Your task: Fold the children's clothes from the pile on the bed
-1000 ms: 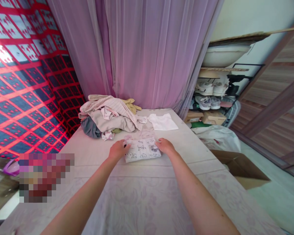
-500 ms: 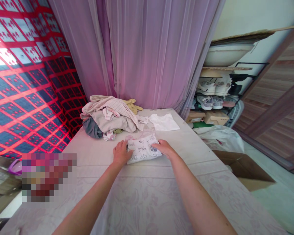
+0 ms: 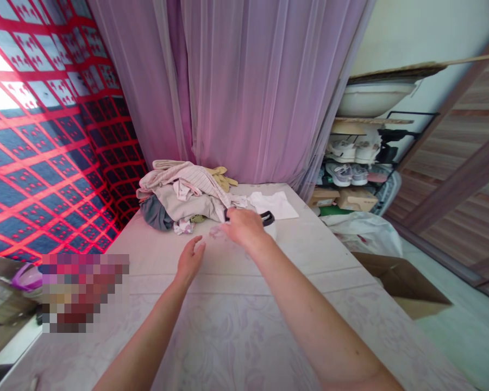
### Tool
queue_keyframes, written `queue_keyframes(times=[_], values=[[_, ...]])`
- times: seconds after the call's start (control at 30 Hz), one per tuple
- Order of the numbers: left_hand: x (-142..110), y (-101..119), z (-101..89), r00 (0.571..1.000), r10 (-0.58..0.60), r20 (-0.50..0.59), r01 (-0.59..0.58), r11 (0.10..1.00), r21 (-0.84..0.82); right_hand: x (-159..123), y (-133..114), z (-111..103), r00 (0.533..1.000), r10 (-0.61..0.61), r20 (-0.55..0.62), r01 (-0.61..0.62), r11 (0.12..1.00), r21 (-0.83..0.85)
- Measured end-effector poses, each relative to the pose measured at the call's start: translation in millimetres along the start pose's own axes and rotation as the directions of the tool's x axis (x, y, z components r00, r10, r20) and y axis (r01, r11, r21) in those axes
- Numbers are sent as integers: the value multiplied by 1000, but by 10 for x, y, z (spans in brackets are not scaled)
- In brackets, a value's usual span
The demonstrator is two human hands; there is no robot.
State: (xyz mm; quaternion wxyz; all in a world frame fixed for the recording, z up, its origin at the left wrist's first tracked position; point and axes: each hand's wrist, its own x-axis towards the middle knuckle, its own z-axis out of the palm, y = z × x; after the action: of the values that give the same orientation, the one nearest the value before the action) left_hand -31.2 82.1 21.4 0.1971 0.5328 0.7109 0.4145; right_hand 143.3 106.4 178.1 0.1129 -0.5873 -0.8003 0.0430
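Note:
My right hand (image 3: 246,228) reaches over the middle of the bed with its fingers closed on a white garment with black edging (image 3: 271,230). Most of that cloth is hidden behind the hand and wrist. My left hand (image 3: 190,260) is held above the sheet, lower and to the left, fingers apart and holding nothing. Just beyond the hands, to the left, lies a heap of crumpled clothes (image 3: 195,190) in beige, pink, dark grey and yellow. A flat, folded white garment (image 3: 275,204) lies behind the right hand.
The bed (image 3: 244,326) has a pale floral sheet and a purple curtain (image 3: 240,98) behind it. A red and blue patterned cloth (image 3: 44,136) hangs at left. On the right stand a shoe rack (image 3: 350,157), a plastic bag (image 3: 367,231) and an open cardboard box (image 3: 403,282).
The patterned white garment lay flat between both hands. My right hand has lifted it and moved it away from me and to the left; my left hand has let go and drawn back.

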Motion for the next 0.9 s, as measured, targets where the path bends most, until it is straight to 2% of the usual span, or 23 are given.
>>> queue_keyframes(times=[0.07, 0.13, 0.23, 0.3, 0.33, 0.4, 0.5, 0.67, 0.8, 0.9], values=[[-34, -93, -86, 999, -37, 4, 37, 999, 31, -27, -137, 295, 994, -103, 33, 100, 991, 87], [-81, -171, -160, 999, -34, 33, 30, 995, 96, -41, -87, 536, 997, -60, 46, 54, 991, 121], [-161, -209, -212, 996, 19, 89, -41, 966, 254, -47, 304, 743, 992, 126, 11, -127, 988, 88], [-208, -171, -195, 991, 30, 129, -77, 921, 381, -61, 655, 825, 960, 279, -41, -274, 957, 92], [-227, -137, -171, 989, 16, 149, -80, 898, 433, -75, 817, 866, 935, 354, -32, -349, 932, 101], [-252, -51, -96, 983, -24, 179, -68, 869, 490, -114, 1064, 960, 901, 425, 89, -433, 894, 113], [-261, 86, 49, 979, -41, 198, -63, 868, 493, -168, 1194, 1115, 894, 407, 188, -434, 892, 129], [-239, 239, 194, 982, -29, 187, -50, 913, 405, -237, 1092, 1212, 913, 359, 195, -397, 891, 220], [-195, 186, 91, 988, -4, 156, -51, 936, 349, -388, 1128, 1240, 935, 264, 238, -337, 870, 359], [-157, 77, -46, 991, -12, 133, -40, 925, 377, -475, 1213, 1333, 923, 262, 282, -370, 803, 466]])
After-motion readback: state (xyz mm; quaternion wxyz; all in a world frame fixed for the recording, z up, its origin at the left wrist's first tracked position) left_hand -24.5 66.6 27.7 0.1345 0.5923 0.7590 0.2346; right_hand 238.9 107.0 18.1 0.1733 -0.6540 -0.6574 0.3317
